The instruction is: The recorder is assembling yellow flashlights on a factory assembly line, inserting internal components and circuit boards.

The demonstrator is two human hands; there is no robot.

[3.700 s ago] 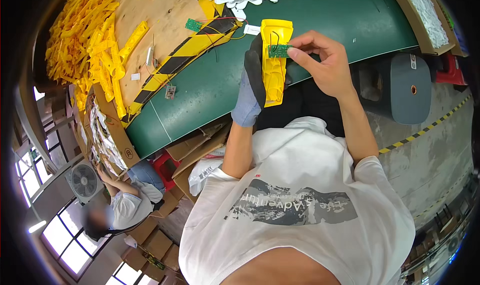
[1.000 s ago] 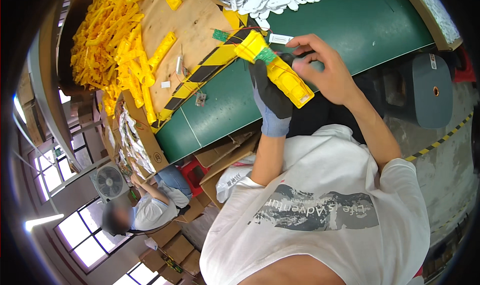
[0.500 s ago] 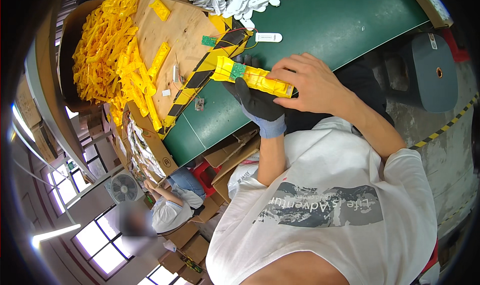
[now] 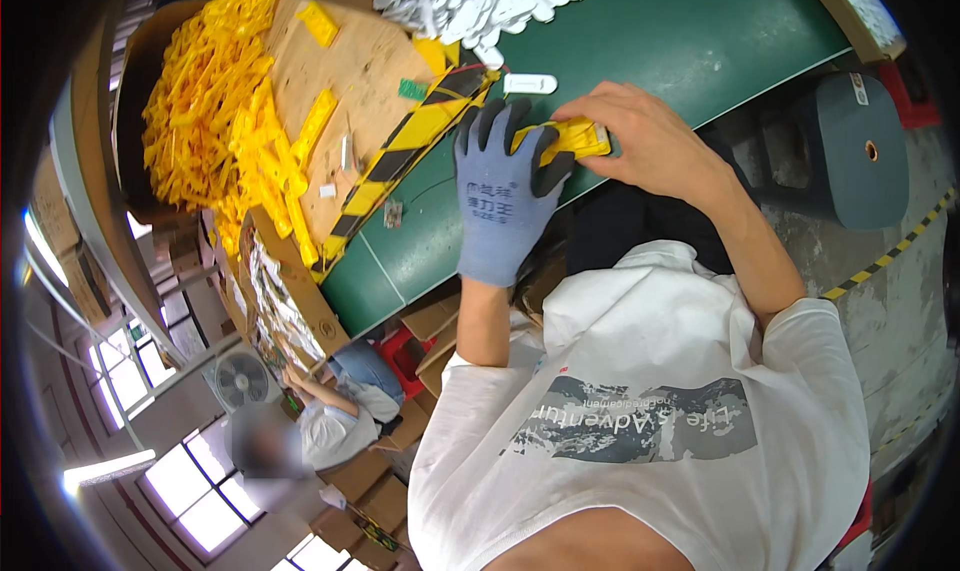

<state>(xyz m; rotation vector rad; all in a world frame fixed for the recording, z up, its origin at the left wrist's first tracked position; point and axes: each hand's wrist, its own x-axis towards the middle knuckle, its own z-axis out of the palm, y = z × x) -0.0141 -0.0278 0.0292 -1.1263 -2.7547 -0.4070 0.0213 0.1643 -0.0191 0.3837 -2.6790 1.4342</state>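
Observation:
My left hand [image 4: 505, 196], in a grey-blue knit glove with dark fingers, is turned back-up over the left part of a yellow plastic casing [image 4: 584, 136]. Its thumb and index finger are on the casing and the other fingers reach away from me. With my bare right hand [image 4: 648, 139] I grip the casing's right end from above. The casing is held over the green table's near edge; the glove hides its left part and the circuit board seen in it earlier. Beyond my hands lies a white rounded strip [image 4: 530, 84], and a small green circuit board [image 4: 412, 89] is to the left.
Yellow casings [image 4: 215, 101] are heaped on a wooden board [image 4: 375, 81] edged with black-and-yellow tape. White pieces [image 4: 470, 6] are piled at the far side of the green table [image 4: 680, 41]. A grey stool [image 4: 850, 156] stands right. Another person [image 4: 345, 421] sits at lower left.
My left hand has turned from palm-up under the casing to back-up over it. The casing has shifted slightly right and up, with my right hand still on its right end.

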